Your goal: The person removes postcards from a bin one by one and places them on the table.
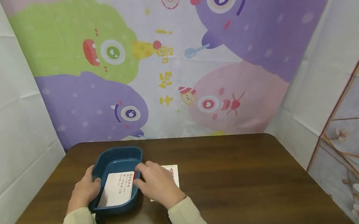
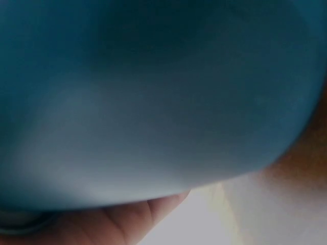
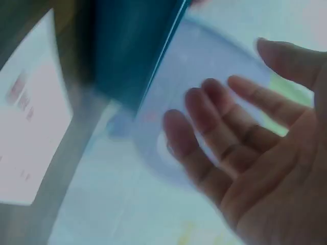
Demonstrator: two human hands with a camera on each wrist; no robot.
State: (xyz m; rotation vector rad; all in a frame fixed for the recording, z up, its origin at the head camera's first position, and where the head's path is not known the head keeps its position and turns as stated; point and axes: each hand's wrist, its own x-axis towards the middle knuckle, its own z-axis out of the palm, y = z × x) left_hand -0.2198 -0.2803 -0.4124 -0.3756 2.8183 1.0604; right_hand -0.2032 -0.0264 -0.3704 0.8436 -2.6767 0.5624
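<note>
A dark blue plastic tray [image 1: 117,209] with rounded corners stands at the left of the table. My left hand [image 1: 84,190] grips its left wall, thumb at the rim; the tray's blurred wall [image 2: 163,112] fills most of the left wrist view. Inside the tray lie white printed cards [image 1: 117,189], with a bit of red at their right edge. My right hand [image 1: 159,182] is by the tray's right rim, fingers loosely bent and nothing in them, as the right wrist view shows. Right of the tray, another white card [image 3: 30,117] with red print lies on the table, partly behind my right hand.
The brown wooden table [image 1: 233,180] has rounded far corners. Behind it hangs a cloth [image 1: 167,119] with cartoon monsters. Pale curtains [image 1: 12,101] flank the table, and a flower-patterned panel [image 1: 355,156] stands at the right.
</note>
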